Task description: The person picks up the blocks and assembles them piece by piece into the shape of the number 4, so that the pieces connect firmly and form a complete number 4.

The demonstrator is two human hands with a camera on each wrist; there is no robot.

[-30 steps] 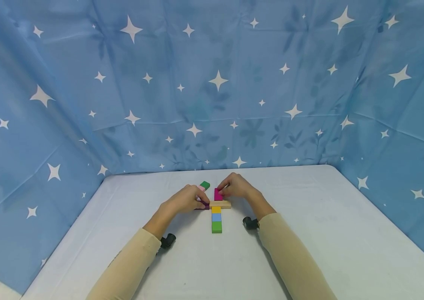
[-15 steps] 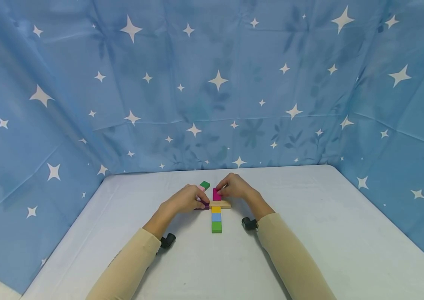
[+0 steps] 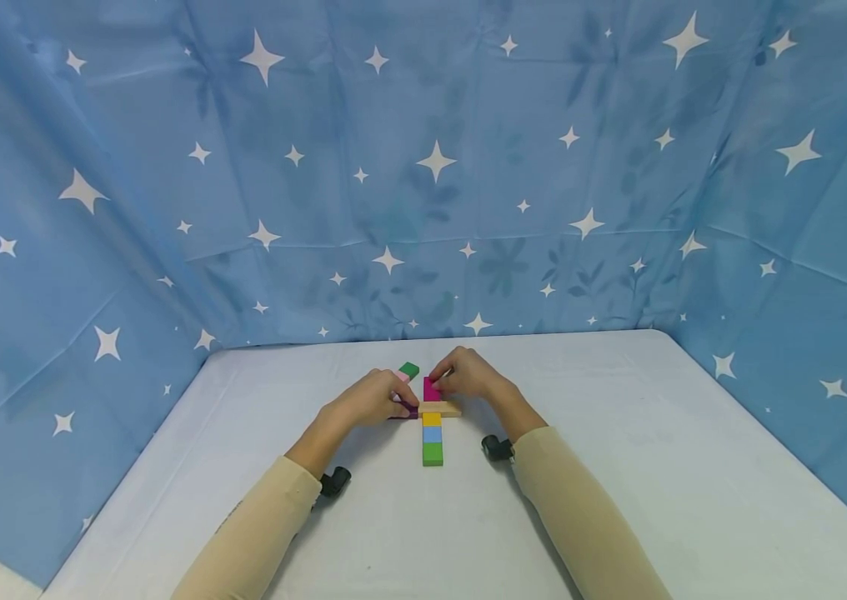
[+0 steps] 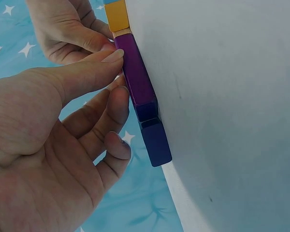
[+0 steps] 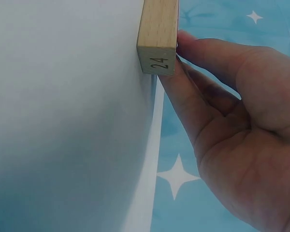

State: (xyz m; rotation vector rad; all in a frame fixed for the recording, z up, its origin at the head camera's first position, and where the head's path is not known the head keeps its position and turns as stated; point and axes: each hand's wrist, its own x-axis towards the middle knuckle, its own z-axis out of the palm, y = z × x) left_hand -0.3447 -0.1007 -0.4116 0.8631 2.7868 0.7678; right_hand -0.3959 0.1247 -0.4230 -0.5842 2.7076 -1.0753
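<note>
My left hand [image 3: 369, 398] has thumb and fingertips at a purple block [image 4: 137, 72], pinching its far end beside a plain wooden block [image 3: 448, 409]. A dark blue block [image 4: 156, 142] lies at the purple one's other end in the left wrist view. Behind the wooden block, my right hand [image 3: 468, 373] pinches a magenta block [image 3: 430, 389], which stands in line with the yellow block [image 3: 432, 419] in front. In the right wrist view, the wooden block's end, marked 24, hides most of the right fingertips and the magenta block.
Blue [image 3: 433, 434] and green [image 3: 433, 454] blocks continue the row toward me from the yellow one. Behind my left hand lie a pink block [image 3: 403, 377] and a dark green block [image 3: 410, 369]. A starry blue curtain [image 3: 434, 208] surrounds the white table [image 3: 618, 417].
My right hand has shifted the magenta block slightly left along the back of the wooden block. The left hand has stayed in place on the purple block.
</note>
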